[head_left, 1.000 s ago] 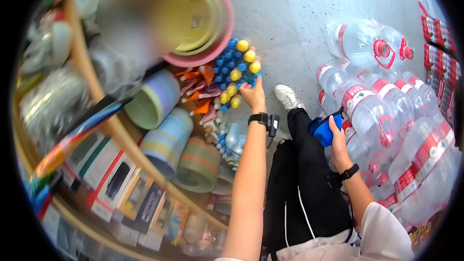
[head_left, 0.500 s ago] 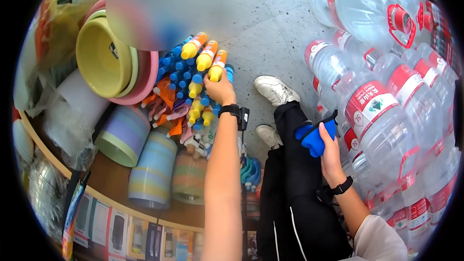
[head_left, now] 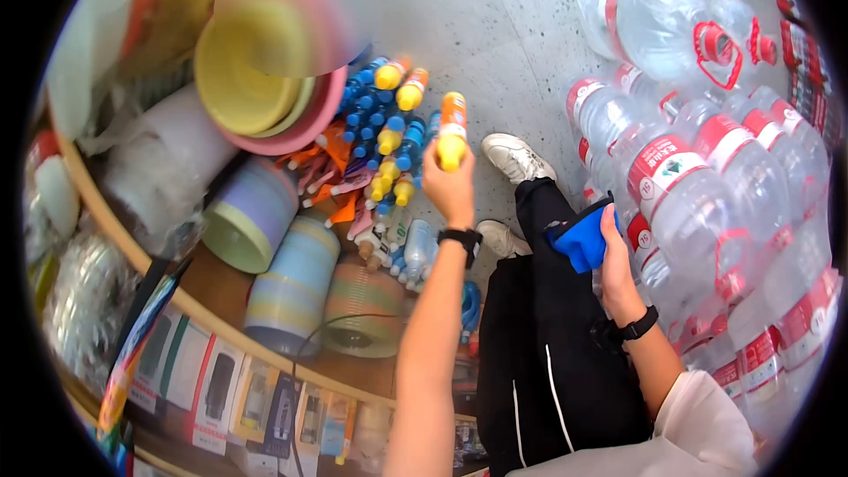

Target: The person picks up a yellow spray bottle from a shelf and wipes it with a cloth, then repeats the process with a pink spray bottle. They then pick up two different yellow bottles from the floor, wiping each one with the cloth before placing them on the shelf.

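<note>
My left hand (head_left: 449, 178) is closed around an orange bottle with a yellow cap (head_left: 452, 128), raised over the floor just right of a cluster of bottles. In that cluster stand more orange bottles with yellow caps (head_left: 412, 90) and several blue-capped bottles (head_left: 368, 115). White bottles (head_left: 417, 247) are below them, near my left forearm. My right hand (head_left: 616, 256) grips a bright blue cloth item with black trim (head_left: 583, 243), its thumb pressed on the edge, over my right leg.
Large water bottles with red labels (head_left: 667, 168) are piled along the right. On the left are stacked yellow and pink basins (head_left: 234, 62), striped bins (head_left: 291, 287) and a wooden shelf edge (head_left: 212, 322) above boxed goods (head_left: 216, 389). White shoes (head_left: 517, 159) stand on the grey floor (head_left: 495, 35).
My left hand has lifted the orange bottle out of the cluster and moved it right. My right hand still holds the blue cloth item. The view has shifted slightly.
</note>
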Tool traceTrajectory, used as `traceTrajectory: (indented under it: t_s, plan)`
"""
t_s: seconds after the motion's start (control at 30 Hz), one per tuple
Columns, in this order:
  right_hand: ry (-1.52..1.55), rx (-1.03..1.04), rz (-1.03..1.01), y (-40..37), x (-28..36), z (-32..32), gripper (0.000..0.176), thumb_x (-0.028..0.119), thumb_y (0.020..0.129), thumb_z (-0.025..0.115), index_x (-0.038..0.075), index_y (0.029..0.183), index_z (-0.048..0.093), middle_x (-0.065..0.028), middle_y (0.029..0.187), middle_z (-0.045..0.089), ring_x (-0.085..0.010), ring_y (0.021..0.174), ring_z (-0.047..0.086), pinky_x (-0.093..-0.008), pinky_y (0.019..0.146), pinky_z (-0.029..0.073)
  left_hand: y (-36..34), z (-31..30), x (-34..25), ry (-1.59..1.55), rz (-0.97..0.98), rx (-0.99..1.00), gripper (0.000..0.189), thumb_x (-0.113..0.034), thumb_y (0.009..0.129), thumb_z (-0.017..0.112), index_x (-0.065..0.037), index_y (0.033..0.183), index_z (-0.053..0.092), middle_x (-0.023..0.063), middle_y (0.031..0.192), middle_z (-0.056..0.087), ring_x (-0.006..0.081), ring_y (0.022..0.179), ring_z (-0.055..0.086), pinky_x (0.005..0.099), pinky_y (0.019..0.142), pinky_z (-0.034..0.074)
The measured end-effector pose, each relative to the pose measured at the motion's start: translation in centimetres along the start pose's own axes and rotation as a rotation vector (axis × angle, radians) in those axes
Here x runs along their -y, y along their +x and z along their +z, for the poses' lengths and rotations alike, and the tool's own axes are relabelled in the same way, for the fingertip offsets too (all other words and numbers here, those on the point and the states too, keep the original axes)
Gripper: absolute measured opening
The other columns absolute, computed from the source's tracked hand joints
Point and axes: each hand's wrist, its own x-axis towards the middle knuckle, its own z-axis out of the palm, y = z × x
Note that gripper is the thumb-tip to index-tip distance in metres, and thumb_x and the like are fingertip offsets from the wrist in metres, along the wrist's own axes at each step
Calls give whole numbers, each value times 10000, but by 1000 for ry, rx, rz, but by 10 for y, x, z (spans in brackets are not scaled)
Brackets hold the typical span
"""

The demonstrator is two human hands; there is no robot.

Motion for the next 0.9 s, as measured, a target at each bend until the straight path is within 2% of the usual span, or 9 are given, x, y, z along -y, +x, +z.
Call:
traceTrajectory:
  t_s: [0.03, 0.2, 0.27, 0.3, 0.5, 0.6, 0.73, 0.8, 0.9]
  plan:
    - [-5, 15, -16, -11, 3, -3, 448, 506, 992, 506, 68, 995, 600, -35, 816, 619, -148, 703, 578, -258, 665, 450, -14, -23, -20, -34, 12, 27, 464, -179, 708, 847, 6, 1088, 654, 135, 1023, 701, 230, 855, 663, 360, 813, 527]
    - [-1100, -32, -798, -105, 66, -6, 344, 274, 878, 675, -20, 1046, 615, -103, 953, 558, -229, 874, 517, -334, 803, 422, -93, -159, -125, -197, 16, 58, 523, -112, 723, 847, 15, 1184, 633, 139, 1079, 694, 214, 963, 676, 337, 871, 532]
    - [-803, 227, -795, -158, 89, 7, 184, 115, 858, 675, 12, 1008, 699, -80, 904, 581, -205, 865, 573, -300, 801, 438, -119, -220, -161, -198, 103, 42, 542, -147, 710, 862, -7, 1182, 637, 163, 1104, 692, 287, 992, 687, 369, 880, 535]
    - [-728, 246, -730, -186, 100, 14, 181, 73, 856, 666, 8, 1022, 697, -61, 920, 612, -177, 876, 591, -278, 805, 443, -131, -250, -180, -283, 122, 28, 571, -79, 700, 858, 9, 1214, 625, 144, 1097, 692, 216, 975, 679, 339, 881, 533]
    - [-435, 529, -709, -375, 129, 27, 228, -70, 837, 629, 50, 1031, 619, -24, 975, 666, -110, 921, 643, -240, 809, 504, -188, -430, -274, -368, 315, -58, 576, -62, 656, 856, 13, 1177, 621, 159, 1135, 690, 264, 1014, 681, 354, 904, 529]
    - [-87, 771, -442, -479, 130, 39, 209, -60, 874, 604, 52, 1047, 569, -36, 984, 662, -118, 921, 651, -242, 759, 539, -205, -516, -311, -339, 466, -16, 584, -72, 636, 866, 11, 1161, 624, 159, 1124, 693, 274, 1001, 686, 367, 900, 535]
    - [-138, 971, -547, -595, 100, 52, 139, 27, 957, 544, 48, 1095, 543, -61, 970, 663, -122, 916, 658, -261, 751, 561, -241, -596, -346, -379, 460, -103, 564, -85, 633, 884, -2, 1136, 643, 152, 1091, 689, 298, 952, 687, 355, 838, 544]
    - [-468, 999, -1064, -602, 66, 40, 302, 255, 938, 636, 45, 1154, 662, -122, 1063, 653, -208, 955, 666, -358, 864, 523, -253, -623, -347, -374, 414, -98, 532, -91, 632, 885, -8, 1106, 658, 147, 1049, 692, 285, 889, 691, 346, 780, 544]
    - [-704, 1265, -1419, -643, 45, 55, 361, 342, 885, 683, 103, 1154, 705, -179, 1178, 595, -294, 938, 638, -388, 863, 494, -277, -651, -348, -400, 468, -86, 499, -110, 644, 878, -29, 1083, 655, 145, 950, 678, 299, 817, 684, 357, 711, 538]
